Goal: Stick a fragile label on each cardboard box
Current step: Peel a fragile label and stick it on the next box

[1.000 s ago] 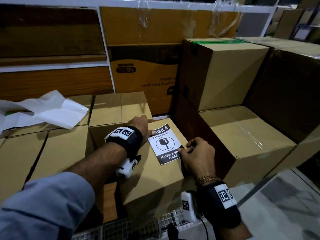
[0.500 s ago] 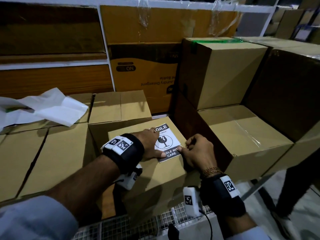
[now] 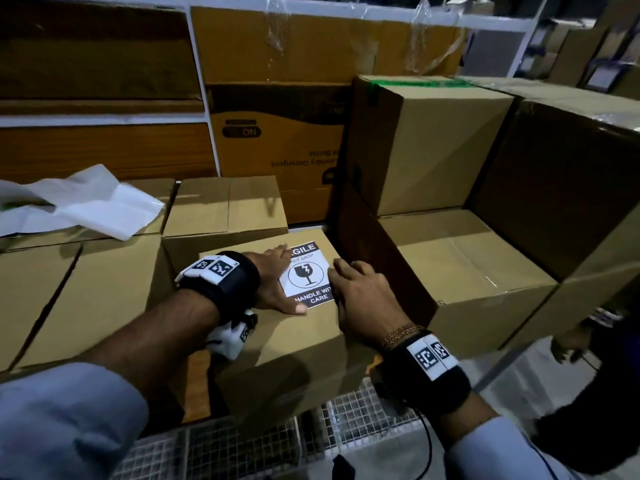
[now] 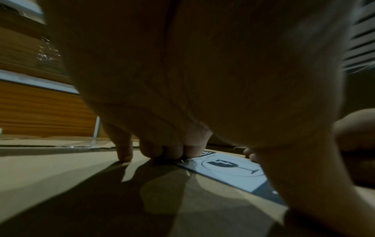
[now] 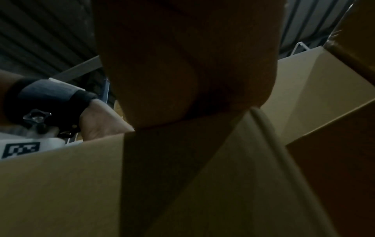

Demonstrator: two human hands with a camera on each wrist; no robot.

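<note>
Pressing down on the fragile label (image 3: 308, 275), both of your hands lie flat on top of the cardboard box (image 3: 277, 344) nearest you. Your left hand (image 3: 273, 282) covers the label's left edge, fingers straight and spread, thumb stretched along its lower corner. Your right hand (image 3: 360, 299) lies over the label's right edge with fingers extended forward, holding nothing. The label sits on the far right part of the box top, its broken-glass symbol and the words "HANDLE WITH CARE" readable between your hands.

The head view alone gives you the surroundings: a smaller box (image 3: 225, 209) just behind, a taller box (image 3: 426, 143) with green tape stacked to the right on a low taped box (image 3: 464, 268), crumpled white backing paper (image 3: 86, 206) lying on the boxes at far left, and a wire mesh shelf (image 3: 214, 452) under the box edge.

Your left wrist view shows what the head view hides: the left hand (image 4: 182, 80) from below, its fingertips (image 4: 123, 154) touching the cardboard, three of them at the label (image 4: 233, 171) border, which lies flat against the surface.

Your right wrist view is dark; it shows the heel of your right hand (image 5: 182, 80) resting at the box's (image 5: 81, 192) top edge, while its fingers and the label stay out of sight there.
</note>
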